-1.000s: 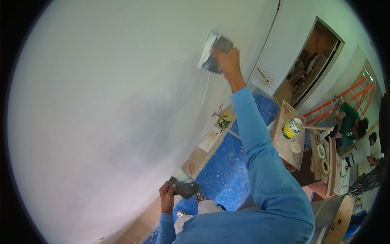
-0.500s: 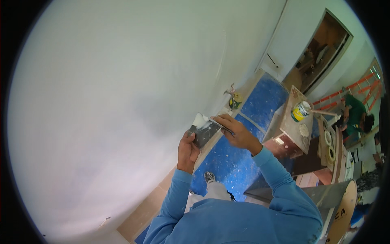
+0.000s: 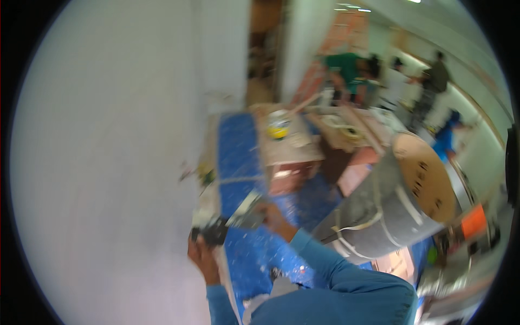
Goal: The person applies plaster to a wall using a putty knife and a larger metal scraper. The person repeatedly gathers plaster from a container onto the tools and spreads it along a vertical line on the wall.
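My left hand is closed around the edge of a dark, flat putty scraper, close beside the pale wall. My right hand grips a second putty knife, whose broad blade carries some white paste along its upper edge. The two blades lie close to each other; blur hides whether they touch. Both forearms are in blue sleeves.
Blue sheeting covers the floor along the wall. A yellow-and-white bucket stands on a wooden box. To the right leans a big grey roll. Farther back are an orange ladder and several people, one in green.
My view has swung to the right, bringing the grey roll and more people into sight. My right hand's putty knife has turned, showing its blade face, and draws back from the scraper.
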{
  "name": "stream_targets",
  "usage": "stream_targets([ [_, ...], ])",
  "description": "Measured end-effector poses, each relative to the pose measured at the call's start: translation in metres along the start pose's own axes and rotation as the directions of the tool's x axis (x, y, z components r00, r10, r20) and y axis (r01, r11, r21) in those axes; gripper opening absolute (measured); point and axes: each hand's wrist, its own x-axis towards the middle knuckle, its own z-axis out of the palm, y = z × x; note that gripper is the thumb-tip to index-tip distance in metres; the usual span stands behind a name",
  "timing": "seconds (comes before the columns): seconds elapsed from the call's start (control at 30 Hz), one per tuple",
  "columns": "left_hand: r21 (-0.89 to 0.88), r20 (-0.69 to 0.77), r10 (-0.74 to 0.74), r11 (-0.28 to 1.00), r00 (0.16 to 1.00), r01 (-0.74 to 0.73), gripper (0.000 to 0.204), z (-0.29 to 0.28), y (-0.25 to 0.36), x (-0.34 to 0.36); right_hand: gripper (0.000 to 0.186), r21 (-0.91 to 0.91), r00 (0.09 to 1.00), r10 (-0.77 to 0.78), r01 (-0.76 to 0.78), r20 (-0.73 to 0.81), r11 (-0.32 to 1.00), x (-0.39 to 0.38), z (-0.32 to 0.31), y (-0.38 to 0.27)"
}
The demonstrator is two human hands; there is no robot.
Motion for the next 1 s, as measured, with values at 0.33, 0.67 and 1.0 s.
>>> stream_targets([
  [0.33,0.424,0.861,-0.001,0.554,0.509,-0.716,0.049,0.134,-0.01,0.019,0.038,0.168,0.992,-0.122,0.119,0.008,0.979,-0.061,-0.044,-0.105],
  [0.67,-0.283,0.296,-0.668,0.621,0.683,0.731,0.034,0.089,-0.138,0.027,0.057,-0.731,0.801,-0.279,0.598,0.53,0.329,-0.053,0.012,-0.157],
  [1.0,-0.302,0.148,-0.413,0.847,0.899,0.439,0.039,0.022,-0.045,0.017,0.087,-0.561,0.566,0.077,0.824,0.821,-0.078,-0.006,0.029,-0.066],
])
